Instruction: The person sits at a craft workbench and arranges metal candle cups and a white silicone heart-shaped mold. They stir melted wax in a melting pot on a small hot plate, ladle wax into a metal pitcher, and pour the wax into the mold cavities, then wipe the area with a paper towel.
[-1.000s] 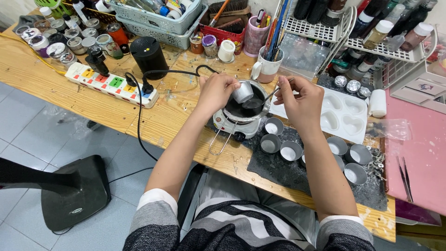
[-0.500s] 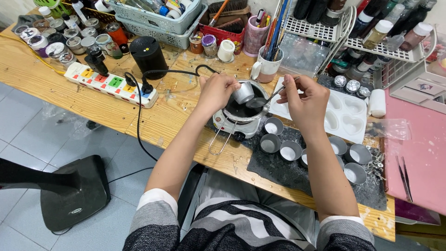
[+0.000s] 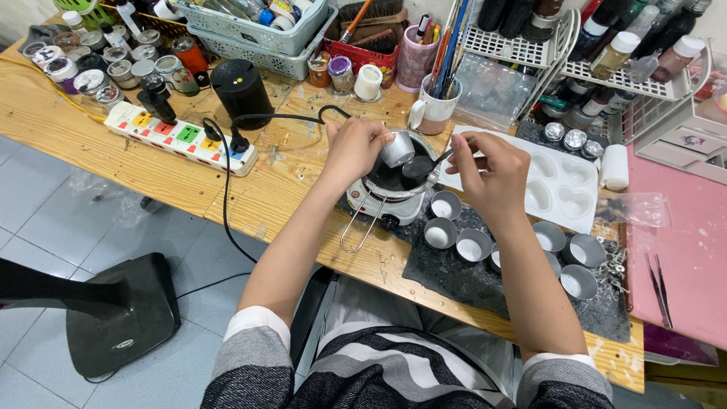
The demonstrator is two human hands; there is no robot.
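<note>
Centre frame: left hand (image 3: 356,151) grip closed around a small round metal tin (image 3: 397,149), tilted over the melting pot (image 3: 394,182), which holds dark glossy liquid. Right hand (image 3: 488,163) pinches a metal spoon (image 3: 424,165), bowl over the pot. Just right of the pot: empty round tins (image 3: 473,244) on a dark mat (image 3: 492,280). White heart-cavity mould (image 3: 560,189) right of centre. Grainy wooden tabletop (image 3: 91,167).

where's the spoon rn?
Head view, centre: the spoon is in the right hand, bowl over the dark pot, beside the small tin.
</note>
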